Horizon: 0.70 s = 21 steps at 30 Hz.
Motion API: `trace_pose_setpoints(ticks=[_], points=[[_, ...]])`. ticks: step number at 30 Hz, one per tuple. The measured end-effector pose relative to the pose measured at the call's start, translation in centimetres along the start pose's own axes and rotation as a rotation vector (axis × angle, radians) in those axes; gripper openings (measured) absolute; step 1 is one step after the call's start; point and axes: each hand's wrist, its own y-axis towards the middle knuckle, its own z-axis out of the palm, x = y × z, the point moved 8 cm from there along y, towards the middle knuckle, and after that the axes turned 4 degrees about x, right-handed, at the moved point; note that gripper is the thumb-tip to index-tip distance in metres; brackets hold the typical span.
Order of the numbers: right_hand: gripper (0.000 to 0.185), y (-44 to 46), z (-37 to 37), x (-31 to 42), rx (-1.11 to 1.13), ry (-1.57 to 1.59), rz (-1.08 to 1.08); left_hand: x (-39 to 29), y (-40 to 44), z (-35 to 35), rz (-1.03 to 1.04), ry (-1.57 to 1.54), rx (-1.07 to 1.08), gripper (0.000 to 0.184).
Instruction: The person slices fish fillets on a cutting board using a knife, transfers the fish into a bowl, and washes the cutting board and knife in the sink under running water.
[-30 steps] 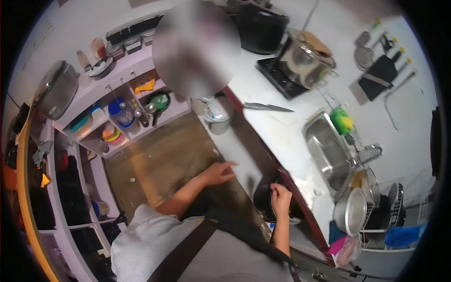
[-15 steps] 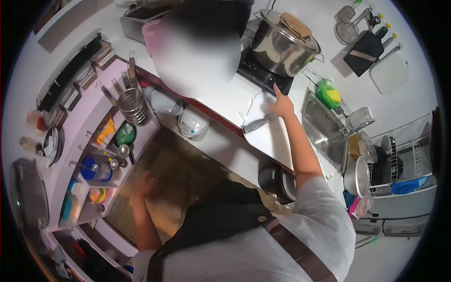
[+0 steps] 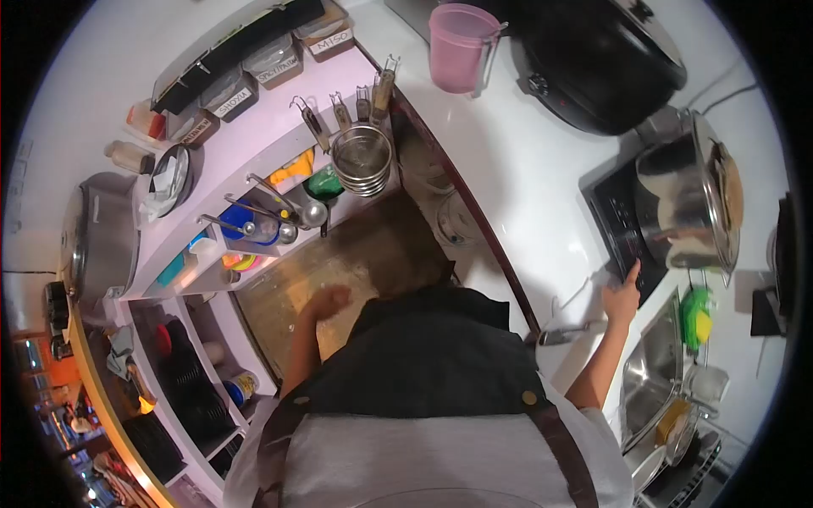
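My right hand reaches out with its index finger extended, the fingertip at the front edge of the black induction cooktop. Nothing shows in that hand. On the cooktop stands a large steel pot with a lid and a brown cloth or pad on top. A knife lies on the counter beside my right forearm, near the white cutting board. My left hand hangs over the brown floor, away from any object, blurred, its fingers partly curled and hard to make out.
Nested strainers hang at the purple shelf's edge, with ladles beside them. A pink pitcher and a big black cooker stand on the counter. The sink lies right of my right arm.
My right hand went from low beside the counter, over the cutting board, to the cooktop's edge. The view has turned and moved nearer the strainers and black cooker. My left hand stayed over the floor.
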Motion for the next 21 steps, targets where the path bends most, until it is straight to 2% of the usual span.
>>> trace_pose_setpoints(ticks=[1,3,4,6,7,8,10,11,12,13,15,16,17,19,21], points=[[0.097,0.0,0.1,-0.1,-0.006,-0.028,0.015,-1.4,2.0,-3.1,-0.034,-0.048,-0.089,0.035],[0.096,0.4,0.3,0.0,0.021,-0.053,0.03,-9.1,4.6,-11.5,0.236,-0.309,-0.406,0.028],[0.097,0.4,0.1,0.2,0.013,-0.056,0.025,-15.2,5.2,-15.8,0.387,-0.219,-0.597,0.031],[0.097,0.0,-0.5,0.6,0.032,-0.011,0.014,-19.9,10.4,-21.6,0.519,-0.219,-0.748,0.039],[0.097,0.2,-0.1,0.2,0.018,0.086,-0.041,-25.4,10.1,-24.9,0.546,0.037,-0.898,0.045],[0.098,0.1,-0.4,0.8,0.001,0.052,-0.034,-28.0,12.0,-27.1,0.625,0.066,-0.988,0.05],[0.096,0.4,-0.5,1.8,-0.08,0.104,-0.113,-29.2,19.2,-29.9,0.628,0.181,-1.015,0.061],[0.095,0.4,-0.4,1.6,0.013,0.047,0.026,-29.2,22.6,-30.4,0.518,0.192,-0.864,0.061],[0.097,0.4,0.0,1.1,-0.006,-0.013,0.029,-27.7,26.0,-30.7,0.574,0.231,-0.88,0.056],[0.1,0.6,1.0,-0.4,0.051,-0.035,0.084,-27.2,27.9,-30.8,0.416,0.318,-0.696,0.051],[0.101,-0.2,-0.4,0.3,0.118,-0.057,0.168,-28.0,25.0,-31.2,0.55,0.198,-0.81,0.045],[0.101,-0.2,-0.6,0.2,0.144,-0.066,0.193,-29.5,21.9,-31.0,0.428,0.228,-0.849,0.04],[0.101,-0.3,-0.8,0.2,0.169,-0.071,0.205,-28.3,20.8,-31.7,0.534,0.206,-0.952,0.033],[0.1,-0.9,-0.8,-0.3,0.138,-0.059,0.206,-27.2,16.2,-32.5,0.606,-0.158,-0.953,0.025],[0.098,-0.7,-0.9,-0.3,0.067,-0.061,0.125,-27.0,12.9,-33.8,0.587,-0.175,-0.968,0.022]])
